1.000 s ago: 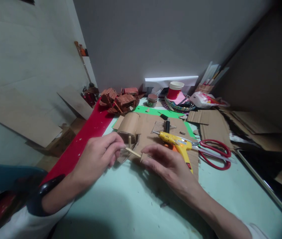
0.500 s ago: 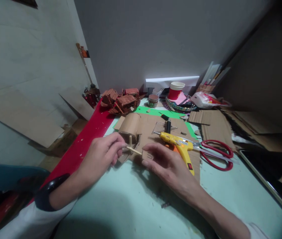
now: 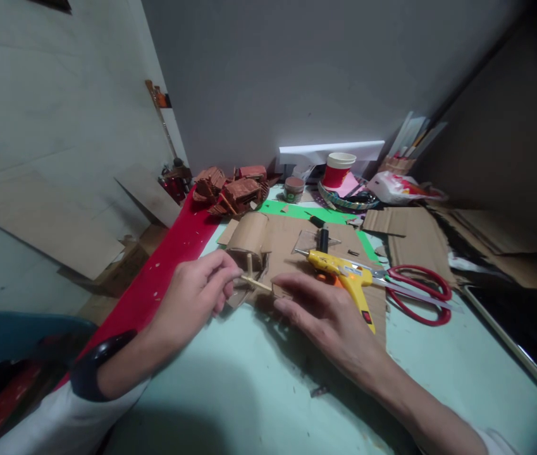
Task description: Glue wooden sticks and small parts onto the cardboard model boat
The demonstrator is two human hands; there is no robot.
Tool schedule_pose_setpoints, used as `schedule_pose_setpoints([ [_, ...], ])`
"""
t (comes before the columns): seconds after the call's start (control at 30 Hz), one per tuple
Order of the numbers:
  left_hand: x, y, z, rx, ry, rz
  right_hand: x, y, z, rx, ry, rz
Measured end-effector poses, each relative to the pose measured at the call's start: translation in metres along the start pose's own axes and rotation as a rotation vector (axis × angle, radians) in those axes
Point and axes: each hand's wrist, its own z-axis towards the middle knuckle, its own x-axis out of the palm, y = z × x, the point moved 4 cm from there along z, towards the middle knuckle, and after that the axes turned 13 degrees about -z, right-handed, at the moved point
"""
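Observation:
My left hand [image 3: 197,297] pinches one end of a thin wooden stick [image 3: 255,283] that lies across a small cardboard model [image 3: 248,243]. My right hand [image 3: 327,316] has its fingers curled round a small cardboard piece [image 3: 280,291] at the stick's other end. Both hands hover just above the pale green table [image 3: 249,392]. A yellow glue gun [image 3: 344,278] lies just beyond my right hand, on a brown cardboard sheet [image 3: 291,243].
Red-handled scissors [image 3: 415,292] lie right of the glue gun. A red board [image 3: 164,253] runs along the table's left edge. Brown painted cardboard models [image 3: 233,189], a small jar [image 3: 293,188], a red paper cup [image 3: 339,169] and cardboard scraps [image 3: 405,234] crowd the back.
Both hands keep their hold on the stick and the cardboard piece; they have barely shifted. The view has drifted slightly.

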Motion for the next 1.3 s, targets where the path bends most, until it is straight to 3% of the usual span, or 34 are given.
schedule_pose_setpoints([
  [0.67,-0.002,-0.011,-0.003,0.123,0.019,0.085,-0.007,0.007,-0.003,-0.202,-0.265,-0.153],
  [0.9,0.004,-0.003,-0.001,-0.018,0.069,0.229,-0.007,0.004,-0.003,-0.196,-0.301,-0.179],
  [1.3,0.007,0.000,-0.002,0.014,0.148,0.297,-0.004,0.002,-0.004,-0.191,-0.305,-0.146],
])
